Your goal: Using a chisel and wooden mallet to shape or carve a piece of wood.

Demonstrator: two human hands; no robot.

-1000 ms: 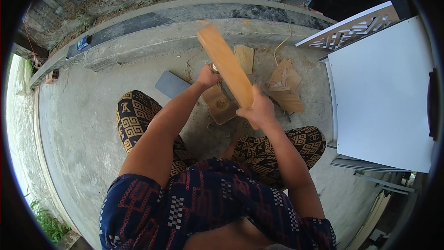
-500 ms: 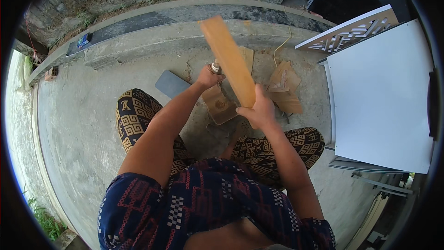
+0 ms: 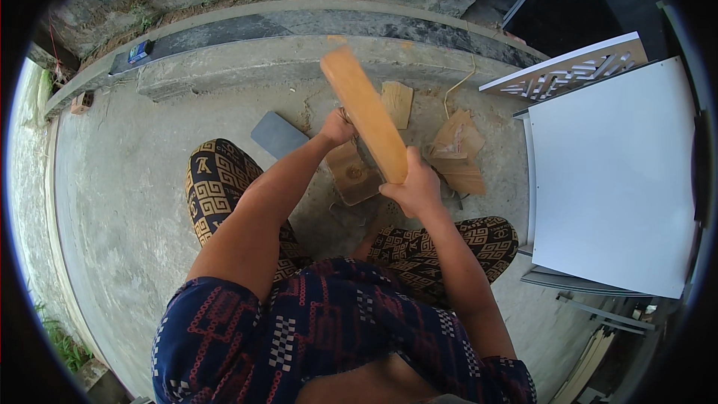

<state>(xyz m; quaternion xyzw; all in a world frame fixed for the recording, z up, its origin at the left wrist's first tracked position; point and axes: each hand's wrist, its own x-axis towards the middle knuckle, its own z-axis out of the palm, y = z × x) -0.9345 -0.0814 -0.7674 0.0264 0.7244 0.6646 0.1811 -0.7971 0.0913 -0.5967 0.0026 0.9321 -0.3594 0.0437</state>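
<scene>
My right hand (image 3: 416, 186) is closed around the near end of a long, thick wooden bar (image 3: 366, 112), which slants up to the far left. My left hand (image 3: 338, 126) is a closed fist beside the bar's left edge, wrapped round an upright tool with a round, banded handle; the bar hides most of that tool. Below the fist, on the floor between my legs, lies a brown wooden board (image 3: 354, 179) with a dark round mark on it. My right forearm covers none of this board.
Beside the board are a grey flat slab (image 3: 279, 135), a light wood piece (image 3: 397, 104) and torn brown cardboard (image 3: 458, 146). A concrete ledge (image 3: 247, 65) runs across the far side. At right stand a white panel (image 3: 609, 179) and a cut-out lattice panel (image 3: 572, 67).
The wooden bar's far end has dropped lower and nearer, and my right hand has shifted slightly left. The handle top above my left fist is now mostly behind the bar.
</scene>
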